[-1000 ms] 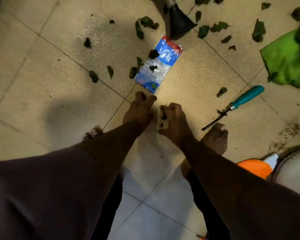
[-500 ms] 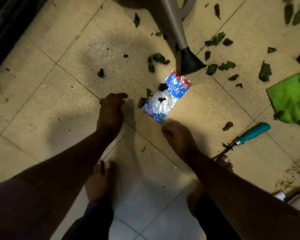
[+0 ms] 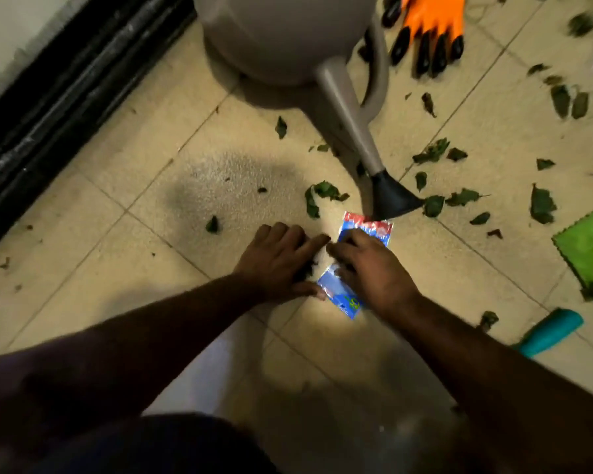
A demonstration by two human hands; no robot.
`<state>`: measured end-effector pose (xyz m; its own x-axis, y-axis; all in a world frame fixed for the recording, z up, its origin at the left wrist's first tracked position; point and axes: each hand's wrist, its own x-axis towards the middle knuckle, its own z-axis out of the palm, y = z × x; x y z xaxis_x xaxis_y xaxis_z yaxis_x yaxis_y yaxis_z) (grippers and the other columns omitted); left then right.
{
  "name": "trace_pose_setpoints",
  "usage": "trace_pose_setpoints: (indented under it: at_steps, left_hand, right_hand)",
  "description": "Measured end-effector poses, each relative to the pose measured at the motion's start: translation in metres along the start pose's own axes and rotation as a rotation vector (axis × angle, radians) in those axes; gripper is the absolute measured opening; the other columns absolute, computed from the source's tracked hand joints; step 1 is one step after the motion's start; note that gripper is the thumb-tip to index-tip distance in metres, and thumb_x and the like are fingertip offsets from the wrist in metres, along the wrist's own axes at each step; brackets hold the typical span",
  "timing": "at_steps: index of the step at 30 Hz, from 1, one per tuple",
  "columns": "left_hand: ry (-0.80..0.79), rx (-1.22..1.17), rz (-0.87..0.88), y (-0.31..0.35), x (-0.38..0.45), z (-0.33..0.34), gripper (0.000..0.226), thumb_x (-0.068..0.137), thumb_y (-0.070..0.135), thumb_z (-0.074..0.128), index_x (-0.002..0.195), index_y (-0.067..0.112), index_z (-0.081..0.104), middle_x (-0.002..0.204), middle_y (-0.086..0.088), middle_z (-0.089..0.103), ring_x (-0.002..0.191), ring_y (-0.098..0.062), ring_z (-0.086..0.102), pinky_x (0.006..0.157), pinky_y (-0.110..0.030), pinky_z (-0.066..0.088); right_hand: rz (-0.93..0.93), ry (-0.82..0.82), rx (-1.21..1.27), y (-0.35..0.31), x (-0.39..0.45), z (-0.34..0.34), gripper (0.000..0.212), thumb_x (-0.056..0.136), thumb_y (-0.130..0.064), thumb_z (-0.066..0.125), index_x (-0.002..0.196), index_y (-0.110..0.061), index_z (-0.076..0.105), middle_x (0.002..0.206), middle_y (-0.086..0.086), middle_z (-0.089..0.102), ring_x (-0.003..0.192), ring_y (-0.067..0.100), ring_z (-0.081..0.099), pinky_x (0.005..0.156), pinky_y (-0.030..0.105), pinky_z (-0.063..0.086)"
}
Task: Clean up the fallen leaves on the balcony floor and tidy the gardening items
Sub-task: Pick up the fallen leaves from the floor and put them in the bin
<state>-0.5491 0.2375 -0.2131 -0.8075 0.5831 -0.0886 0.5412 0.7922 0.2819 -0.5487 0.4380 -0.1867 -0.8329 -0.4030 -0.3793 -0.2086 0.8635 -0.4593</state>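
Since half a second ago both hands have come together at the packet (image 3: 355,265), which lay untouched ahead of them. The right hand (image 3: 370,268) now lies flat over its middle, fingers spread, pressing it to the floor (image 3: 100,234). The left hand (image 3: 278,260), fingers nearly straight, rests just beside the packet's left edge with a few leaves (image 3: 303,273) under it. The packet's long axis runs from near the person up toward the watering can's spout (image 3: 391,198). Likely the leaves get swept rightward onto it, the left hand being nearer.
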Motion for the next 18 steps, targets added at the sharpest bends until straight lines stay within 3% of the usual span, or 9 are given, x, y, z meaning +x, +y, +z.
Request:
trace_pose_setpoints:
  at_steps: [2,5,8,10,12,14,16,18]
  left_hand:
    - [0.051,0.038,0.243,-0.013,0.015,0.002,0.081,0.073,0.086,0.037,0.121,0.023,0.054,0.092,-0.006,0.056,0.077,-0.026,0.049,0.066,-0.035,0.034]
    - [0.127,0.08,0.442,-0.024,0.023,0.008,0.052,0.08,0.07,0.054,0.098,0.022,0.06,0.086,-0.005,0.057,0.073,-0.026,0.052,0.065,-0.033,0.035]
    - [0.17,0.071,0.488,-0.025,0.024,0.014,0.03,0.086,0.05,0.06,0.081,0.021,0.054,0.077,-0.002,0.057,0.068,-0.024,0.053,0.061,-0.032,0.038]
    - [0.188,0.048,0.479,-0.025,0.024,0.012,0.035,0.092,0.047,0.05,0.073,0.019,0.056,0.07,-0.002,0.056,0.061,-0.023,0.055,0.057,-0.031,0.04]
    - [0.213,-0.037,0.365,-0.026,0.019,0.004,0.05,0.097,0.05,0.037,0.066,0.017,0.057,0.063,-0.003,0.055,0.054,-0.024,0.055,0.051,-0.027,0.041]
    - [0.223,-0.135,0.148,-0.033,0.007,-0.007,0.051,0.097,0.055,0.032,0.067,0.019,0.052,0.057,-0.003,0.055,0.048,-0.025,0.057,0.044,-0.023,0.039]
    - [0.216,-0.134,-0.121,-0.045,-0.012,-0.017,0.031,0.09,0.053,0.041,0.082,0.023,0.044,0.056,-0.002,0.058,0.049,-0.024,0.06,0.043,-0.022,0.037]
    - [0.152,-0.125,-0.426,-0.061,-0.032,-0.028,0.026,0.089,0.049,0.051,0.106,0.032,0.04,0.068,-0.004,0.066,0.061,-0.026,0.065,0.052,-0.026,0.038]
  right_hand:
    - [0.015,0.044,0.038,0.006,-0.004,0.0,0.028,0.084,-0.012,0.063,0.112,-0.011,0.066,0.111,0.01,0.06,0.102,0.028,0.059,0.08,0.03,0.043]
    - [0.008,-0.011,0.191,0.016,-0.013,0.0,0.022,0.079,-0.02,0.064,0.099,-0.012,0.07,0.102,0.005,0.066,0.095,0.02,0.062,0.081,0.025,0.045]
    - [0.101,-0.016,0.344,0.019,-0.022,-0.009,0.025,0.072,-0.02,0.077,0.096,-0.013,0.072,0.095,0.001,0.066,0.087,0.013,0.061,0.077,0.027,0.048]
    - [0.246,0.014,0.455,0.018,-0.027,-0.02,0.024,0.069,-0.011,0.081,0.092,-0.013,0.073,0.088,-0.003,0.066,0.078,0.008,0.061,0.07,0.018,0.046]
    - [0.379,0.019,0.666,0.01,-0.029,-0.032,0.018,0.071,-0.003,0.079,0.084,-0.014,0.073,0.075,-0.004,0.067,0.063,0.008,0.061,0.062,0.019,0.05]
    - [0.402,0.039,0.761,-0.001,-0.023,-0.043,0.019,0.073,0.0,0.076,0.084,-0.016,0.074,0.072,-0.002,0.07,0.057,0.008,0.063,0.06,0.027,0.056]
    - [0.321,0.048,0.585,-0.012,-0.012,-0.052,0.023,0.076,-0.002,0.074,0.091,-0.02,0.075,0.083,-0.007,0.072,0.062,0.002,0.064,0.064,0.021,0.055]
    - [0.251,-0.032,0.28,-0.022,-0.001,-0.062,0.029,0.079,-0.006,0.07,0.103,-0.023,0.074,0.094,-0.006,0.07,0.076,0.005,0.065,0.071,0.022,0.051]
